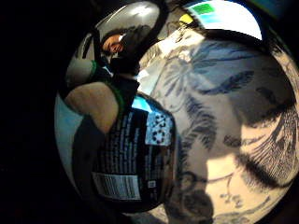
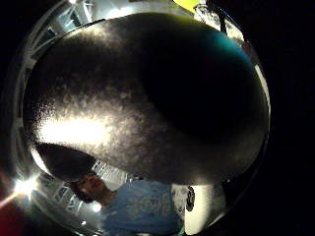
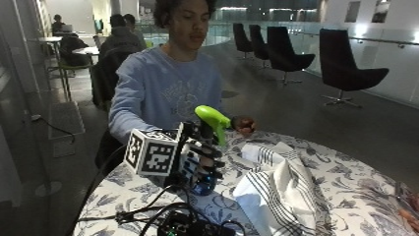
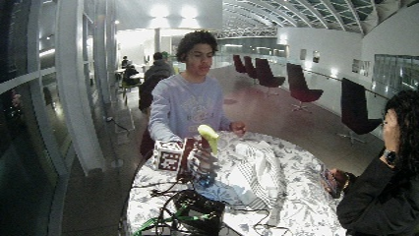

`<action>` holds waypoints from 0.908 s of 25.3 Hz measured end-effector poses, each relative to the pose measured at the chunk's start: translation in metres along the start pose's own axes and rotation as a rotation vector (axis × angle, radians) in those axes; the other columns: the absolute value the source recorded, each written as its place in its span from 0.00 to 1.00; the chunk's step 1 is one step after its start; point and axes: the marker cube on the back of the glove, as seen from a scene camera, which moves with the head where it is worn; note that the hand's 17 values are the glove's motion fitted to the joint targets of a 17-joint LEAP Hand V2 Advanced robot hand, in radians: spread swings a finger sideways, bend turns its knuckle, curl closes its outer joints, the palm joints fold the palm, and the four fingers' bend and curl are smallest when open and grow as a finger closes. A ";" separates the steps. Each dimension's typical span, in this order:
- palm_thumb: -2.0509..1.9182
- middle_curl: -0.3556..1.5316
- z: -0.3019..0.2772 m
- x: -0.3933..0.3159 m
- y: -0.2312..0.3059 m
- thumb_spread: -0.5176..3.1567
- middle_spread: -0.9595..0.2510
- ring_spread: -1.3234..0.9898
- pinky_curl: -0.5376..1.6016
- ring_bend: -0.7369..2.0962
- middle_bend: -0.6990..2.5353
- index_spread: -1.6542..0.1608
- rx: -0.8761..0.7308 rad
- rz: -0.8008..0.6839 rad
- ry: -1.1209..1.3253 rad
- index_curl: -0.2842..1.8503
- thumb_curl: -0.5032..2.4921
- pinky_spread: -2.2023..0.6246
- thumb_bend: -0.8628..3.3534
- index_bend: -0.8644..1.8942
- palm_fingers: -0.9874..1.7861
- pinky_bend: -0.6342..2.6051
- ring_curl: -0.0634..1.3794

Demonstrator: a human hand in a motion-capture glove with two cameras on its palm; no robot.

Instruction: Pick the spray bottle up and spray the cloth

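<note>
We find the right hand point(image 3: 199, 160) clamped around the spray bottle point(image 3: 211, 129); aim its nozzle toward the cloth point(image 3: 278, 189) beside the hand before squeezing.

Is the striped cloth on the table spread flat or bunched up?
Bunched up. In the outside view the cloth lies in a crumpled heap with raised folds on the table, beside the gloved hand holding the bottle.

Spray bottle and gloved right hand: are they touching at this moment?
Touching. In the outside view the right hand has its fingers curled round the spray bottle, lifted above the table beside the striped cloth.
</note>
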 end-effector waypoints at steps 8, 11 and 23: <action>0.75 0.42 0.011 -0.047 0.014 0.35 0.73 0.57 0.36 0.40 0.32 0.79 -0.423 0.135 0.118 0.33 0.35 0.88 0.20 0.40 0.74 0.24 0.30; 0.75 0.42 0.017 -0.053 0.011 0.35 0.74 0.57 0.36 0.40 0.32 0.80 -0.495 0.202 0.150 0.33 0.35 0.88 0.20 0.40 0.74 0.24 0.30; 0.74 0.43 0.044 -0.053 -0.002 0.37 0.75 0.58 0.36 0.39 0.31 0.81 -0.536 0.359 0.167 0.35 0.36 0.88 0.20 0.38 0.75 0.24 0.30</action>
